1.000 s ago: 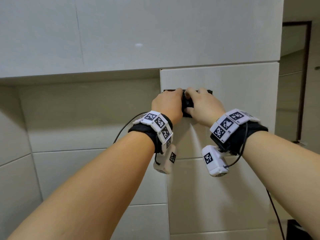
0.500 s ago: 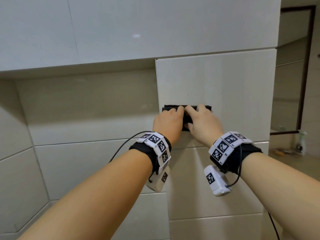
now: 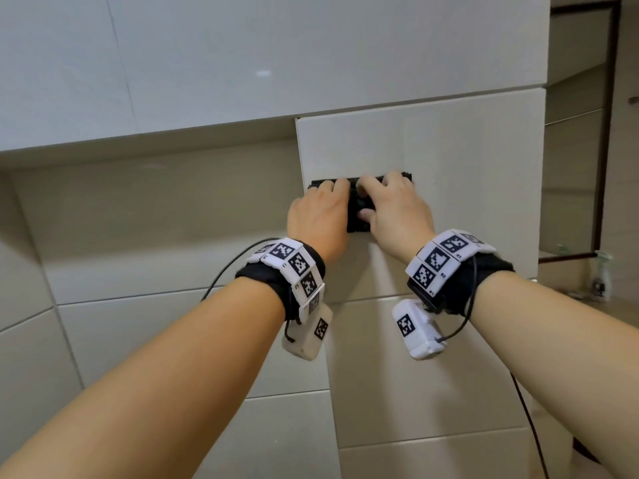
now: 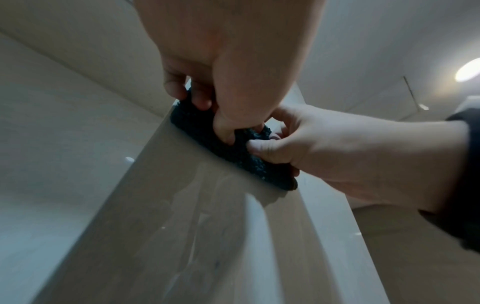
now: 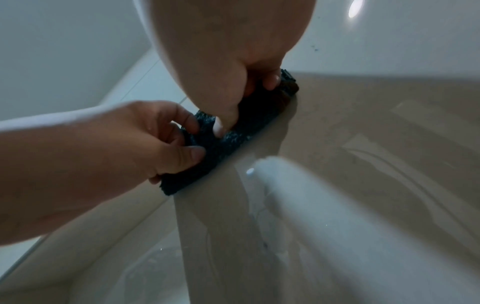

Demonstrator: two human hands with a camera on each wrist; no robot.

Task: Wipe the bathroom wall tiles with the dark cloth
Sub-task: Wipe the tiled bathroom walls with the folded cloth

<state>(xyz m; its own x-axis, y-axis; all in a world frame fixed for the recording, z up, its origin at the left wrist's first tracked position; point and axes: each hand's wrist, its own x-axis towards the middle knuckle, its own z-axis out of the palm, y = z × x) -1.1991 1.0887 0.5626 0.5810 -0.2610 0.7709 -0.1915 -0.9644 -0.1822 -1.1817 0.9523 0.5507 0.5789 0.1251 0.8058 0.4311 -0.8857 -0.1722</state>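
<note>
Against beige wall tile (image 3: 432, 160), head view: my left hand (image 3: 320, 219) and right hand (image 3: 397, 212) side by side, both grasping dark cloth (image 3: 356, 221) pressed flat to tile near recess edge. Spray bottle (image 3: 601, 274) on ledge far right. Left wrist view: my left fingers (image 4: 200, 98) curled over cloth's top edge, thumb pinching fold; cloth flat on glossy tile. Right wrist view: right thumb and fingers (image 5: 271, 81) clamp cloth; left hand grips its other end.

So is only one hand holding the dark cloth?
No, the left hand and the right hand both press the dark cloth against the wall tile.
</note>
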